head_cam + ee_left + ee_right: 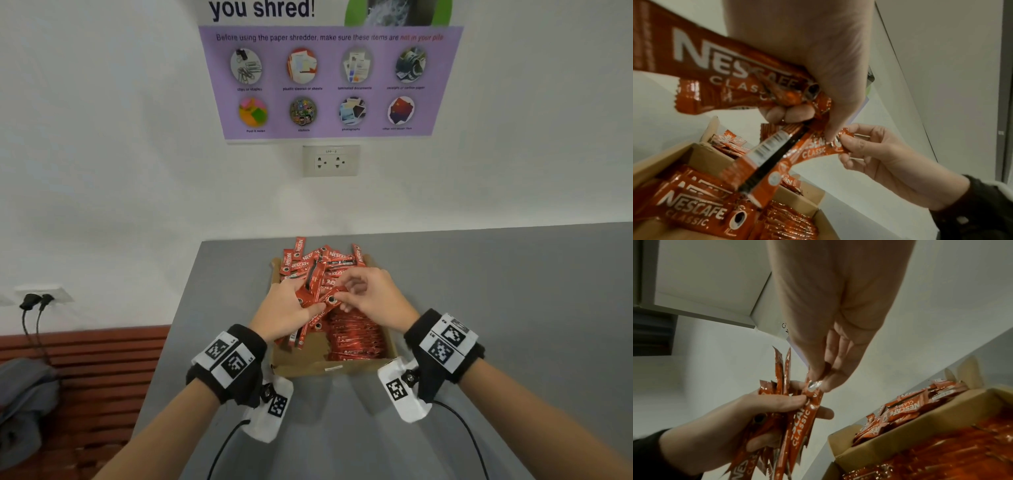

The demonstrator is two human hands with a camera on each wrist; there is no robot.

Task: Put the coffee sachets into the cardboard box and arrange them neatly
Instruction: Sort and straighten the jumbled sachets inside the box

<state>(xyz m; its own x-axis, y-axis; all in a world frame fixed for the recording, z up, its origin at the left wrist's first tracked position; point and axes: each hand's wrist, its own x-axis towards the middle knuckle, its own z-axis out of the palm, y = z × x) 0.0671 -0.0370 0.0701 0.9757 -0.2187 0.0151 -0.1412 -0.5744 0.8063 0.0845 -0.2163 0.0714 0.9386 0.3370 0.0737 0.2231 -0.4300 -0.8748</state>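
Note:
An open cardboard box [308,368] sits on the grey table, with red coffee sachets [356,337] stacked in rows on its near right side and a loose heap [318,262] at its far end. Above the box my left hand [291,308] grips a bunch of several sachets [785,421]. My right hand [363,291] pinches the end of one sachet [818,149] from that bunch between thumb and fingertips. In the left wrist view the box [657,160] lies below the hands, with more sachets [694,211] inside it.
The grey table [496,308] runs to the right and toward me. A white wall with a socket [330,160] and a purple poster [329,82] stands behind the box. At the left are a wooden slatted bench [102,377] and plugged cables [34,301].

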